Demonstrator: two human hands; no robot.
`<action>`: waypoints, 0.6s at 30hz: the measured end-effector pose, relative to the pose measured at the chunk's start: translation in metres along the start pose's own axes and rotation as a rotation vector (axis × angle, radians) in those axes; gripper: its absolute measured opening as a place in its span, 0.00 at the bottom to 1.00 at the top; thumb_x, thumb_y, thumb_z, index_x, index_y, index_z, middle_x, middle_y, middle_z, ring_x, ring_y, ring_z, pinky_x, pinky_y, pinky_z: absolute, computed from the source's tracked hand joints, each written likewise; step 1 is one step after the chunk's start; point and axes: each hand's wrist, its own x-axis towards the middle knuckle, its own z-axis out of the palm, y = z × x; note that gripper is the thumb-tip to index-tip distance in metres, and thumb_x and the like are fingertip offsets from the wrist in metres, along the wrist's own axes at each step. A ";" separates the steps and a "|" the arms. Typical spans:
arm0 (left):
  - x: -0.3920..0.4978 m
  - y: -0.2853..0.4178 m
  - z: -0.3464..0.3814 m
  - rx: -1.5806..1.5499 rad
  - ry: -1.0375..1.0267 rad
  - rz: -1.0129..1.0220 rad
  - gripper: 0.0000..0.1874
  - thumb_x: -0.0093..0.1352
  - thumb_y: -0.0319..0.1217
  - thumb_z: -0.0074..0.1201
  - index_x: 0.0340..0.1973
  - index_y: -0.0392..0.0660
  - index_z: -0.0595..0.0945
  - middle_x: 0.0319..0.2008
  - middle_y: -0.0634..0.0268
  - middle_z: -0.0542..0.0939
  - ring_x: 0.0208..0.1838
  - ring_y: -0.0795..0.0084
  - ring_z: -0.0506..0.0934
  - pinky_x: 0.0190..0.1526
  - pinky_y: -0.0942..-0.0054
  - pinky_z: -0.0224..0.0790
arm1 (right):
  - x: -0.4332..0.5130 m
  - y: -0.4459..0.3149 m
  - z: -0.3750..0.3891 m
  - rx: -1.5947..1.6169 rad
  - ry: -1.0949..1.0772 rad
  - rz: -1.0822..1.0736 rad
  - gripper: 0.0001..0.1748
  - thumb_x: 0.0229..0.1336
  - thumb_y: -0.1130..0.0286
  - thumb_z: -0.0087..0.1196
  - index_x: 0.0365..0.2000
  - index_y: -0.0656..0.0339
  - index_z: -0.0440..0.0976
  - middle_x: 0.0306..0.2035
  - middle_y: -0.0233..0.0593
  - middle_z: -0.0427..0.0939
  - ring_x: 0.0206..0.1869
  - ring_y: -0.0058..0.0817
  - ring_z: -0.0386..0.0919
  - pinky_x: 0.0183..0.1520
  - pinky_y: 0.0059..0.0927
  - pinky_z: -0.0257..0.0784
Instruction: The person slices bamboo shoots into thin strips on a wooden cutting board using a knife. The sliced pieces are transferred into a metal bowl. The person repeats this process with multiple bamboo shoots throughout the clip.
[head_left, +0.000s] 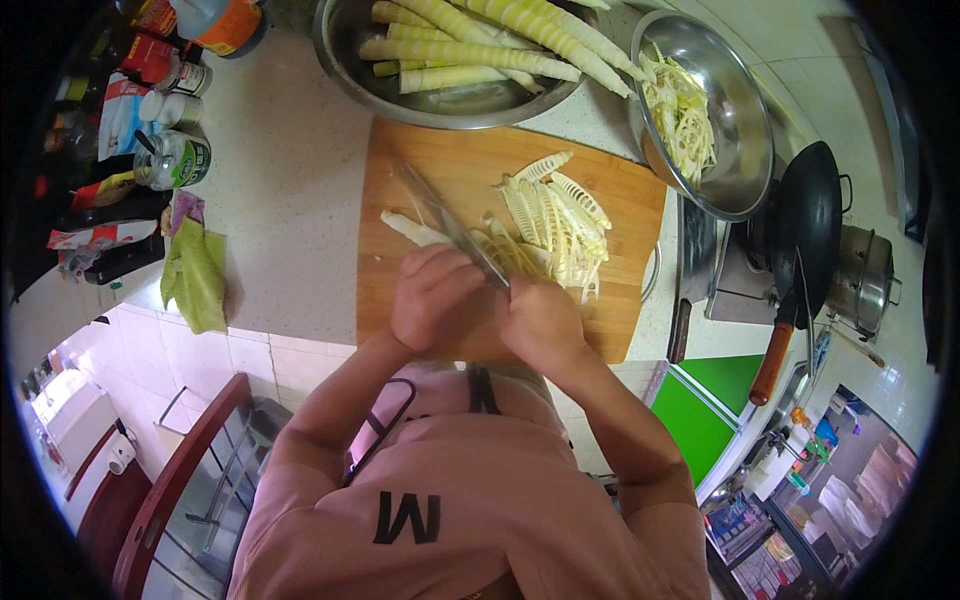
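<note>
My right hand (541, 316) grips the handle of a kitchen knife (454, 225), its blade slanting up and left over a wooden cutting board (442, 169). Under the curled fingers of my left hand (437, 294) a peeled bamboo shoot (411, 228) is pressed to the board, its narrow end poking out on the far side. The blade lies right beside those fingers. Thin bamboo shoot slices (559, 221) with ladder-like holes form a pile on the board's right half. Some pale slices (504, 247) rest just right of the blade.
Beyond the board, a steel basin (334, 82) holds several whole peeled shoots (480, 52). A steel bowl (739, 112) with sliced shoots stands at back right, near a black wok (814, 217). Jars and bottles line the left, with a glass jar (176, 159) and green cloth (191, 274).
</note>
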 end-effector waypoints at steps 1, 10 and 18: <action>-0.002 -0.002 -0.002 0.012 -0.024 0.006 0.14 0.57 0.24 0.64 0.40 0.47 0.86 0.41 0.63 0.83 0.47 0.55 0.79 0.50 0.60 0.72 | 0.002 -0.002 0.000 0.004 0.016 0.002 0.11 0.57 0.67 0.57 0.28 0.67 0.77 0.28 0.60 0.80 0.31 0.59 0.80 0.35 0.53 0.75; -0.004 -0.024 -0.019 0.124 -0.118 0.107 0.19 0.52 0.29 0.64 0.42 0.44 0.83 0.45 0.59 0.83 0.49 0.53 0.79 0.51 0.58 0.71 | -0.034 0.017 -0.022 -0.051 0.125 -0.017 0.11 0.57 0.68 0.61 0.26 0.66 0.75 0.24 0.55 0.78 0.29 0.55 0.79 0.34 0.51 0.75; -0.005 -0.024 -0.021 0.098 -0.065 0.107 0.19 0.52 0.28 0.65 0.41 0.43 0.83 0.44 0.59 0.83 0.49 0.53 0.80 0.51 0.59 0.72 | -0.051 0.009 -0.025 -0.143 0.049 -0.076 0.08 0.58 0.68 0.59 0.29 0.63 0.76 0.24 0.52 0.79 0.28 0.52 0.80 0.32 0.51 0.75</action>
